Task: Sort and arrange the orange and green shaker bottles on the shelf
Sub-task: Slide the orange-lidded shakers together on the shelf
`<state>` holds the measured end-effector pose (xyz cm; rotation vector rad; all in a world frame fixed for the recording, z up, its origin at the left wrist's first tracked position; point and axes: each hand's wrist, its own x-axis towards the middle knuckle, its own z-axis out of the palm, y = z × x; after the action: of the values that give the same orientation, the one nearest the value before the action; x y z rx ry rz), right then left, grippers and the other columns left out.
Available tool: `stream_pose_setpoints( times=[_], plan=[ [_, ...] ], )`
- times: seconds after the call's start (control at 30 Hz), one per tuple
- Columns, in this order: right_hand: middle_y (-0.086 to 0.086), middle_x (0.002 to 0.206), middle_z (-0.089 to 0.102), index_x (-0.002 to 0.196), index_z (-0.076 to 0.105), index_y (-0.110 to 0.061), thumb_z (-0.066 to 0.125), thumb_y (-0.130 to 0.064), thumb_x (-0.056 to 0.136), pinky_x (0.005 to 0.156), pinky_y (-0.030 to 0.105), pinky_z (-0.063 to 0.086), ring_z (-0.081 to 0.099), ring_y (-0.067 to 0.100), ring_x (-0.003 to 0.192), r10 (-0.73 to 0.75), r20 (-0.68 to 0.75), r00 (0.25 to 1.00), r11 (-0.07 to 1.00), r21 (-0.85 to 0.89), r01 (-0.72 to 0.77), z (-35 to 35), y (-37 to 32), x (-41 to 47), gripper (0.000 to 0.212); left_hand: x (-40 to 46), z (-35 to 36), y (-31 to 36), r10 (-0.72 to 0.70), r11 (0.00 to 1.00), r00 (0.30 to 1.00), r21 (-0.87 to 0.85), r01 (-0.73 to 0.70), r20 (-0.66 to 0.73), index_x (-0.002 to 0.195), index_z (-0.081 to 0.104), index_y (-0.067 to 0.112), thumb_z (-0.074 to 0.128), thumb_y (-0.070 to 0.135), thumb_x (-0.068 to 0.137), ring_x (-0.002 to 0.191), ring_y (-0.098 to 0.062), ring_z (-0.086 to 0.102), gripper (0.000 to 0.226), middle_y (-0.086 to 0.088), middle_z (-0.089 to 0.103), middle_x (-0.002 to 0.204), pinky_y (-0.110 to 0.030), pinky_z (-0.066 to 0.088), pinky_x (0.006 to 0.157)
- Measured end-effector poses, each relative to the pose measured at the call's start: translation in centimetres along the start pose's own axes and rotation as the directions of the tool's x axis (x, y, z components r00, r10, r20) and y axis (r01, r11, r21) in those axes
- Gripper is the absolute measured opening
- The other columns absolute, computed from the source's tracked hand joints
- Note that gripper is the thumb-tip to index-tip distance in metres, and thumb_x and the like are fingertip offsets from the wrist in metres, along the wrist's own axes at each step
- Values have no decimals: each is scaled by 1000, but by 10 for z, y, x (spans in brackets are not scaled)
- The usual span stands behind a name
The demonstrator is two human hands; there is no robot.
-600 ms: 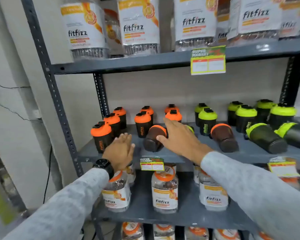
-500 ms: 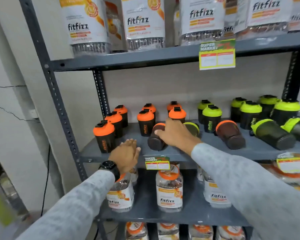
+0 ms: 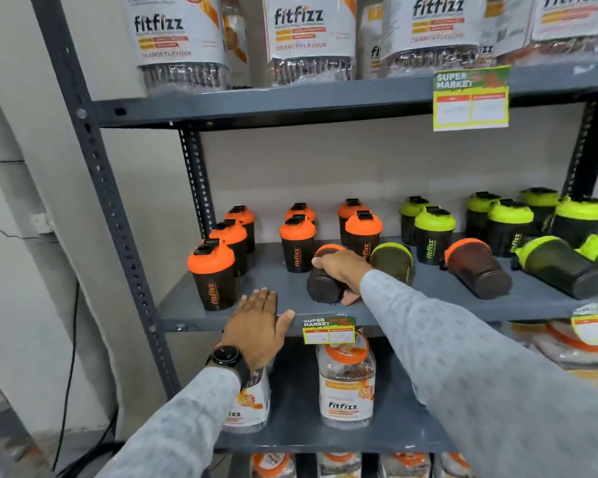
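Note:
Several upright orange-lid shakers (image 3: 213, 274) stand on the left half of the grey middle shelf (image 3: 283, 282). Upright green-lid shakers (image 3: 434, 235) stand on the right half. My right hand (image 3: 342, 270) is wrapped over a fallen orange-lid shaker (image 3: 321, 288) lying on its side near the shelf front. A fallen green-lid shaker (image 3: 392, 260) lies just right of that hand. Another orange-lid shaker (image 3: 477, 269) and two green-lid shakers (image 3: 563, 267) lie on their sides further right. My left hand (image 3: 259, 326) rests flat and open on the shelf's front edge, holding nothing.
Large fitfizz tubs (image 3: 311, 36) fill the upper shelf. Smaller fitfizz jars (image 3: 346, 384) stand on the shelf below. Price tags (image 3: 328, 329) hang from the shelf edges. A grey upright post (image 3: 111, 201) and a wall bound the left side.
My right hand has closed down around the fallen orange-lid shaker. My left hand stays flat at the shelf edge. The view has moved closer to the shelf.

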<state>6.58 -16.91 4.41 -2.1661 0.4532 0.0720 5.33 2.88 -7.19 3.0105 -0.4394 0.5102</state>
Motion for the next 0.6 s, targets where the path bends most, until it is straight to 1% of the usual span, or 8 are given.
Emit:
stream_pose_setpoints(
  times=[0.03, 0.13, 0.23, 0.27, 0.33, 0.43, 0.53, 0.6],
  plan=[
    [18, 137, 57, 145, 47, -8, 73, -50, 88, 72, 49, 63, 64, 42, 111, 18, -6, 1000, 998, 67, -18, 3, 2, 5, 75, 0, 2, 0, -5, 1000, 1000, 4, 5, -10, 157, 35, 12, 6, 66, 98, 153, -26, 30, 85, -11, 36, 163, -42, 17, 127],
    [14, 117, 65, 134, 55, -12, 82, -43, 79, 63, 46, 61, 67, 37, 97, 20, -10, 1000, 974, 224, -18, 7, 5, 11, 69, 1, 5, 1, -13, 1000, 1000, -3, 13, -24, 156, 36, 12, 9, 65, 99, 152, -26, 31, 82, -11, 37, 163, -42, 17, 127],
    [12, 116, 66, 128, 55, -12, 84, -46, 73, 56, 38, 59, 67, 36, 99, -53, -90, 995, 955, 287, 77, 12, 6, 7, 70, -1, 6, 2, -22, 1000, 999, -2, 22, -35, 156, 36, 12, 10, 64, 99, 152, -26, 31, 82, -11, 37, 163, -41, 16, 127],
    [11, 116, 65, 124, 52, -14, 85, -47, 71, 58, 39, 61, 67, 35, 101, -86, -129, 988, 951, 286, 120, 14, 6, 3, 70, -1, 6, 3, -25, 1000, 999, -1, 25, -35, 157, 35, 12, 9, 64, 100, 152, -26, 30, 82, -10, 36, 163, -41, 16, 127],
    [8, 113, 63, 119, 46, -19, 88, -45, 68, 70, 43, 65, 66, 32, 100, -154, -192, 969, 928, 309, 208, 18, 7, -3, 71, -1, 6, 5, -28, 1000, 999, 4, 28, -32, 158, 33, 13, 10, 64, 101, 153, -25, 28, 80, -9, 34, 165, -40, 14, 127],
    [6, 117, 63, 130, 48, -17, 89, -43, 66, 86, 39, 58, 64, 31, 107, -270, -314, 910, 903, 246, 352, 28, 13, -10, 81, -2, 6, 6, -30, 1000, 999, 7, 30, -40, 158, 32, 13, 12, 62, 102, 154, -24, 27, 77, -8, 32, 165, -39, 12, 127],
    [8, 135, 57, 142, 43, -16, 91, -36, 70, 88, 32, 45, 58, 30, 122, -386, -400, 831, 861, 166, 480, 43, 22, -14, 88, -3, 6, 7, -37, 999, 998, 11, 37, -48, 158, 33, 13, 13, 62, 102, 153, -24, 27, 76, -8, 33, 165, -39, 12, 126],
    [8, 140, 54, 144, 40, -17, 92, -33, 71, 89, 31, 45, 56, 29, 126, -426, -424, 799, 843, 133, 521, 54, 28, -14, 91, -2, 7, 8, -43, 999, 998, 4, 43, -48, 158, 33, 14, 13, 62, 102, 154, -24, 27, 77, -7, 33, 165, -39, 12, 126]
  ],
)
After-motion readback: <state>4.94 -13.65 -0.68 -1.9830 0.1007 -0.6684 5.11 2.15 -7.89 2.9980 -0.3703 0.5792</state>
